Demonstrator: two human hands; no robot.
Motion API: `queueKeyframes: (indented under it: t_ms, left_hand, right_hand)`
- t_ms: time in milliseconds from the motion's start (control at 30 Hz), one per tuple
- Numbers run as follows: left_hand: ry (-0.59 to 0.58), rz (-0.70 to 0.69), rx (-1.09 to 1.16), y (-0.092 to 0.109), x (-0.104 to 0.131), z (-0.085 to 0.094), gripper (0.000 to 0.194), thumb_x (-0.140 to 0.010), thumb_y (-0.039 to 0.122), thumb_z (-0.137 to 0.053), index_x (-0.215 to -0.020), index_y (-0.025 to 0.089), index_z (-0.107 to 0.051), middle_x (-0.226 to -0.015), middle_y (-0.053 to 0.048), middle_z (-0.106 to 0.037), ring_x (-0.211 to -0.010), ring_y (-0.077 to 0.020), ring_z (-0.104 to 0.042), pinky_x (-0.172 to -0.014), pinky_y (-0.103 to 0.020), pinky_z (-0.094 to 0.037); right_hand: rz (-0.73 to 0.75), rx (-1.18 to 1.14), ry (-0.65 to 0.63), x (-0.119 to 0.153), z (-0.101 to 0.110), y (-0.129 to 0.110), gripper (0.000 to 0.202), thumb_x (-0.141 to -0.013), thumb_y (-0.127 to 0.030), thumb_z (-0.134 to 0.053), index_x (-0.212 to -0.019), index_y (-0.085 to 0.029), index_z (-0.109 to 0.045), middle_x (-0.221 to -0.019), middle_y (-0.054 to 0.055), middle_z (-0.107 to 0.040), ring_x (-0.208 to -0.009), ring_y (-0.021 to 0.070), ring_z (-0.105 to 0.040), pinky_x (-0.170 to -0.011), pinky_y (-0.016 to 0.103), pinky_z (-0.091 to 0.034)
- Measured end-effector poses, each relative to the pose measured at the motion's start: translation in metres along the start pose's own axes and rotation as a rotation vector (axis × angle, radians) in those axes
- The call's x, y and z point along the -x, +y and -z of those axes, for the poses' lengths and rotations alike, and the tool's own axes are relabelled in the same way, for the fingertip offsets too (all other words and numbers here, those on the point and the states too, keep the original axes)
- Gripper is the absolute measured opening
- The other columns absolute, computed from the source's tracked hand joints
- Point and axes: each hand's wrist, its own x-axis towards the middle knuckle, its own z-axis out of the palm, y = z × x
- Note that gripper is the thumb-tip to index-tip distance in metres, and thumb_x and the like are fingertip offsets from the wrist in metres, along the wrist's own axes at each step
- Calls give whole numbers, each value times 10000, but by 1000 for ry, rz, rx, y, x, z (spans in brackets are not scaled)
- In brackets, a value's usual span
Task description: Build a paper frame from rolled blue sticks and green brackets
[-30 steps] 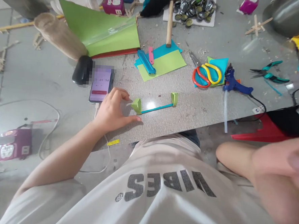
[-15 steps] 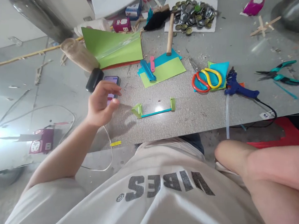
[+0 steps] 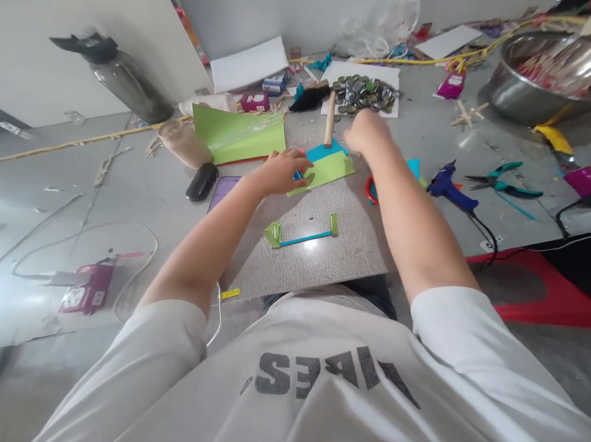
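My left hand (image 3: 283,170) lies over the left end of the green and blue paper sheets (image 3: 328,170), fingers curved over a blue cutter (image 3: 297,175) that is mostly hidden beneath them. My right hand (image 3: 365,133) reaches to the front edge of the bottle cap pile (image 3: 361,91), just right of a hammer's wooden handle (image 3: 330,120); its fingertips are hidden. Nearer my body, a thin blue stick (image 3: 305,239) with folded green paper pieces (image 3: 273,234) at its ends rests on the table. Red-handled scissors (image 3: 371,191) are partly covered by my right forearm.
A blue glue gun (image 3: 452,185), pliers (image 3: 511,184) and a steel bowl (image 3: 544,83) are on the right. Left of my left hand are a phone (image 3: 223,193), a black case (image 3: 202,182), a large green sheet (image 3: 241,134) and a tall bottle (image 3: 128,81).
My left hand has moved from beside the phone to the blue cutter. My right hand has come into view and reached forward to the caps. The camera view has tilted up.
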Motion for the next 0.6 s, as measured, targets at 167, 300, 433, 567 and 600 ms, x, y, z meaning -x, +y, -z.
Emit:
queueKeyframes:
  t_ms: [167, 300, 433, 567, 600]
  left_hand:
    - [-91, 53, -45, 3, 1, -5, 586, -1219, 456, -694, -1771, 272, -761, -1941, -210, -613, -1827, -493, -530, -1504, -703, -381]
    - [-62, 21, -27, 2, 1, -10, 610, -1197, 516, -764, -1758, 278, -779, -1949, -198, -609, -1818, -508, -533, -1495, -687, -408]
    - [-57, 7, -26, 2, 0, -12, 600, -1203, 539, -762, -1735, 266, -803, -1923, -203, -637, -1796, -520, -549, -1499, -707, -398]
    - [-32, -1, -19, 3, 2, -13, 616, -1206, 545, -752, -1749, 257, -792, -1911, -207, -645, -1783, -509, -555, -1486, -686, -422]
    - [-28, 0, -19, 3, 2, -13, 627, -1206, 547, -751, -1762, 259, -781, -1915, -206, -641, -1782, -506, -554, -1484, -679, -427]
  right_hand:
    - [-206, 234, -178, -42, -32, -5, 521, -1024, -12, -900, -1542, -11, -842, -1576, 347, -802, -1610, 514, -764, -1354, 614, -630]
    - [-181, 294, -187, -45, -42, 8, 502, -1021, 2, -884, -1521, -13, -855, -1564, 344, -807, -1601, 534, -767, -1375, 672, -593]
    - [-123, 315, -193, -53, -38, 14, 446, -981, 83, -766, -1399, -23, -883, -1497, 313, -836, -1558, 511, -792, -1349, 661, -611]
    - [-88, 234, -181, -66, -23, 20, 291, -884, 102, -801, -1068, -111, -877, -1239, 216, -847, -1394, 478, -829, -1280, 662, -646]
    - [-90, 213, -170, -70, -18, 22, 278, -865, 105, -808, -1001, -134, -852, -1151, 179, -831, -1331, 455, -838, -1258, 655, -657]
